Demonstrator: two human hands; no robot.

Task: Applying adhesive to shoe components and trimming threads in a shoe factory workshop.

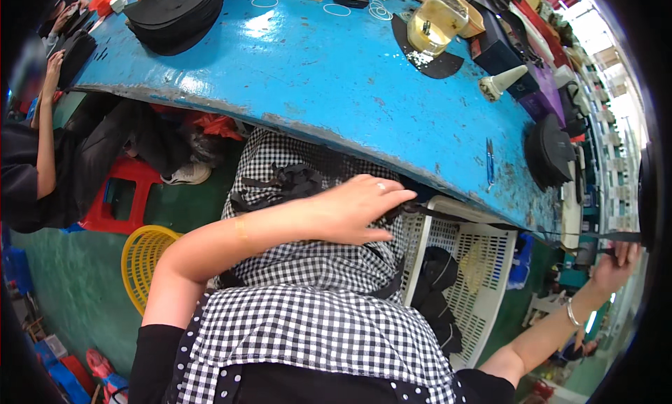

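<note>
Blue surface (pixel 301 89), worn along its edge. Left hand (pixel 360 209) over the lap, just short of the surface: thumb and fingers apart; contact underneath cannot be told. Right hand (pixel 616 267), past the surface's right end: fingers curled onto black strap (pixel 605 235), which runs along the surface's near edge. White basket (pixel 490 274) below that edge; blue snips (pixel 490 164) on top.

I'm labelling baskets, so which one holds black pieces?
The white basket, on the right, holds black pieces; the round yellow basket, on the left, shows none.
</note>
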